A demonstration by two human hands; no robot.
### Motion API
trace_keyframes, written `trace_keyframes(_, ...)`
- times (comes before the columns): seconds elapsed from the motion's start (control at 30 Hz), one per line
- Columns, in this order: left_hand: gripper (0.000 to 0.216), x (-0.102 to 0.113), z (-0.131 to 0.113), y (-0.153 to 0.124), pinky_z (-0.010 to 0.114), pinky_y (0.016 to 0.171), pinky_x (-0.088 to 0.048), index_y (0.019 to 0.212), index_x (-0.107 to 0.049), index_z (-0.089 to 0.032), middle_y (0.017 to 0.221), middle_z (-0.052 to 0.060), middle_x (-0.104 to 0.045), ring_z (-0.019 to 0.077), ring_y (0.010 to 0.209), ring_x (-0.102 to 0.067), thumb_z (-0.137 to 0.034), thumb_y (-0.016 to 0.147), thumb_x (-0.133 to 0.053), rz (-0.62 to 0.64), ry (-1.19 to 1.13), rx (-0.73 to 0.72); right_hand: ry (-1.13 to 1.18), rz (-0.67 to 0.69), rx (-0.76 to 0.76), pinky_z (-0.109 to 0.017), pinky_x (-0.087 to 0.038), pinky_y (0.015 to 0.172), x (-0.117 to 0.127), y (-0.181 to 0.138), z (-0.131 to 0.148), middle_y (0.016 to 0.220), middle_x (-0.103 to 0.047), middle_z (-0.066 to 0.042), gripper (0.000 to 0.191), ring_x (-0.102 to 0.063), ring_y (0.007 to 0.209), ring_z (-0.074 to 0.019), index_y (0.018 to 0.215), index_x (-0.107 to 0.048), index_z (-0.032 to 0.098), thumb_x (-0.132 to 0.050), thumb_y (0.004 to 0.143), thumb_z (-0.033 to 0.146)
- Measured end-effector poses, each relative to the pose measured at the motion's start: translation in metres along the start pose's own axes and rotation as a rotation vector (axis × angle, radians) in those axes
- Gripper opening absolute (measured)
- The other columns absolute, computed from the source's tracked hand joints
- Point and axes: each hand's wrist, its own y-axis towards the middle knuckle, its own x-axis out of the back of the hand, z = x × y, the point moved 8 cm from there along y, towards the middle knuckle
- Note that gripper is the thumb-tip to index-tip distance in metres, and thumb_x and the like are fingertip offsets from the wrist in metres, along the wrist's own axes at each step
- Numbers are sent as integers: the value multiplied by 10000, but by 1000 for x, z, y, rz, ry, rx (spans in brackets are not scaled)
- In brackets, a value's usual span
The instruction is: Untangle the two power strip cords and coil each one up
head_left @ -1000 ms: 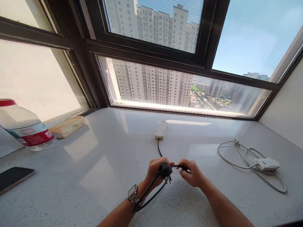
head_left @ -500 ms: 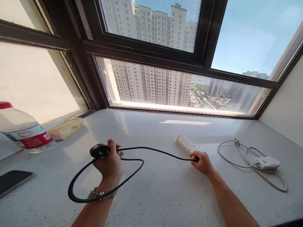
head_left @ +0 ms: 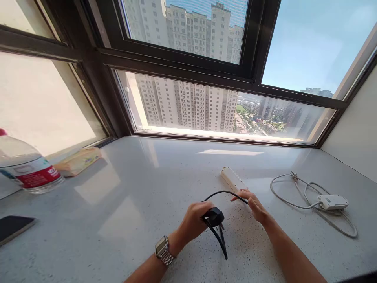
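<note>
Near the middle of the counter, my left hand is closed around a black plug and part of its black cord, a folded length of which hangs below the plug. The cord arches over to my right hand, passing between its thumb and fingers. Those fingers are stretched out and the thumb stands apart from them. They rest by the near end of a white power strip, which lies on the counter; its near end is partly hidden by the hand.
A white device with a coiled grey cord lies on the right. On the left are a large water bottle, a tissue pack and a dark phone. Windows with dark frames border the speckled white counter.
My left hand has carried the plug right, close to my right hand, and the wide cord loop has drawn into a narrow fold. My right hand's fingers have straightened from their grip on the cord.
</note>
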Motion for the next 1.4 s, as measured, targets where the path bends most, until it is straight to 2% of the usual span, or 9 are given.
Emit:
trace_keyframes(0.1, 267, -11, 0, 1, 179, 483, -351, 552, -550, -161, 492, 5, -539, 81, 458, -447, -252, 800, -586, 84, 27, 7, 201, -218, -100, -407, -441, 898, 4, -1, -15, 917, -690, -102, 708, -619, 918, -246, 862, -699, 195, -204, 900, 701)
trace_keyframes(0.23, 242, -23, -3, 0, 172, 479, -329, 548, -515, -161, 483, -20, -494, 70, 456, -397, -206, 779, -567, 218, 20, -14, 21, -527, -147, -386, -453, 875, 27, -4, -32, 1021, -681, -112, 416, -593, 1000, -257, 893, -686, 186, -529, 833, 567)
trace_keyframes(0.43, 197, -33, -8, -4, 178, 458, -310, 547, -519, -155, 478, -33, -454, 65, 456, -352, -167, 731, -588, 298, -118, -9, -166, -267, -246, -453, -370, 1031, 38, 4, -43, 1290, -605, -99, 339, -465, 1264, -308, 979, -739, 230, -650, 725, 436)
trace_keyframes(0.67, 475, 12, 51, -2, 173, 354, -188, 536, -336, -204, 424, -115, -200, 27, 366, -145, -480, 626, -712, -262, -811, 527, -342, -436, -239, -458, -453, 927, 60, -4, -46, 1085, -702, -110, 360, -606, 1054, -283, 1007, -730, 208, -540, 812, 443)
trace_keyframes(0.93, 474, 49, 91, -13, 170, 331, -162, 504, -298, -212, 392, -122, -197, 23, 336, -169, -411, 586, -720, -649, -900, 746, -666, -53, -277, -466, -406, 990, 24, 4, -45, 1461, -444, -80, 484, -454, 1276, -326, 1274, -618, 299, -602, 806, 420)
trace_keyframes(1.07, 419, 63, 91, -17, 177, 337, -188, 519, -322, -217, 389, -121, -207, 30, 334, -192, -406, 606, -686, -743, -756, 742, -710, -188, -272, -326, -474, 651, 20, 2, -24, 1092, -663, -135, 377, -638, 882, -261, 1019, -749, 248, -537, 859, 515)
trace_keyframes(1.17, 405, 68, 92, -18, 180, 332, -177, 527, -327, -222, 383, -125, -200, 33, 325, -193, -420, 597, -673, -752, -718, 744, -687, -305, -177, -319, -465, 665, 23, 1, -12, 800, -681, -107, 454, -628, 714, -208, 842, -756, 212, -447, 916, 536)
trace_keyframes(1.27, 387, 68, 94, -17, 176, 327, -158, 534, -338, -222, 379, -126, -210, 33, 322, -185, -426, 586, -663, -724, -719, 765, -734, -285, -26, -423, -425, 935, 24, 3, -7, 1205, -638, -133, 471, -561, 1124, -302, 1140, -691, 232, -480, 890, 571)
trace_keyframes(1.4, 380, 69, 99, -17, 175, 323, -151, 530, -345, -222, 381, -124, -222, 34, 320, -185, -424, 579, -663, -705, -684, 800, -777, 119, -97, -498, -271, 1091, 3, 8, -29, 1520, -359, -62, 718, -260, 1401, -356, 1377, -512, 304, -570, 771, 685)
